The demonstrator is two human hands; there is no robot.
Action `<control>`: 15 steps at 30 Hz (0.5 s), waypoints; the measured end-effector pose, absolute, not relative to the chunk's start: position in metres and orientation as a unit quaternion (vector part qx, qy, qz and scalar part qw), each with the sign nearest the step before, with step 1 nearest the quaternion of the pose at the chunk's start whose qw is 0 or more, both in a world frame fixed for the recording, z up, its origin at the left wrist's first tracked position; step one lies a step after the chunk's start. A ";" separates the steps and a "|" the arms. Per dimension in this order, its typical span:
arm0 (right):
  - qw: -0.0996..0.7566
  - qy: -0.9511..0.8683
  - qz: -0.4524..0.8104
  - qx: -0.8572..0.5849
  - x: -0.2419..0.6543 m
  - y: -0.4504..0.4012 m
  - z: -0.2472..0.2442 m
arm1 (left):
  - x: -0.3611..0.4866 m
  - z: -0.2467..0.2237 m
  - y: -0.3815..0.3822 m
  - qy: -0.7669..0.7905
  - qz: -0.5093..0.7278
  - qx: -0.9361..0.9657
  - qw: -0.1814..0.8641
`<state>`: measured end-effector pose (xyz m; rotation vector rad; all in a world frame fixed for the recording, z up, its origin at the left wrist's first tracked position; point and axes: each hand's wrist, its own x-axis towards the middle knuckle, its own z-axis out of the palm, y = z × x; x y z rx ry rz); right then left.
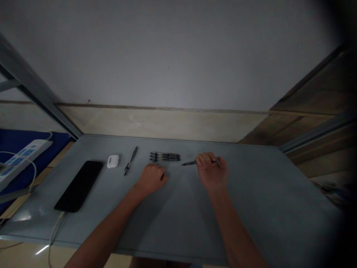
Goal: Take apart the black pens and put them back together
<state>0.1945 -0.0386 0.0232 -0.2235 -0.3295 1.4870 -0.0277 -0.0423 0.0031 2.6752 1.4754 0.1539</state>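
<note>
Slim dark pen (pixel 192 163) gripped in R fist (pixel 212 172), fingers wrapped round it, long axis approx. horiz., tip pointing L toward row of pens (pixel 165 156) on gray tabletop (pixel 251 201); L hand (pixel 152 179), loosely curled, empty, sits nearer row, just below it.

**A:** Left hand (pixel 152 179) boxed in here: a row of pens (pixel 165 156) just ahead, a lone pen (pixel 131 160) off beyond its knuckles!

**B:** And the right hand (pixel 212 171)?

**A:** Wide room on the grey desk (pixel 259 193) to its right, but its held pen (pixel 192 162) nearly reaches that row!
</note>
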 end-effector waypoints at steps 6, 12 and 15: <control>0.720 -0.147 0.669 -0.110 0.195 -0.039 0.023 | -0.027 0.004 -0.042 0.481 0.046 0.874 0.045; 0.714 -0.151 0.674 -0.110 0.192 -0.038 0.021 | -0.028 0.004 -0.043 0.482 0.048 0.873 0.051; 0.715 -0.151 0.674 -0.107 0.191 -0.039 0.021 | -0.028 0.004 -0.043 0.481 0.048 0.874 0.051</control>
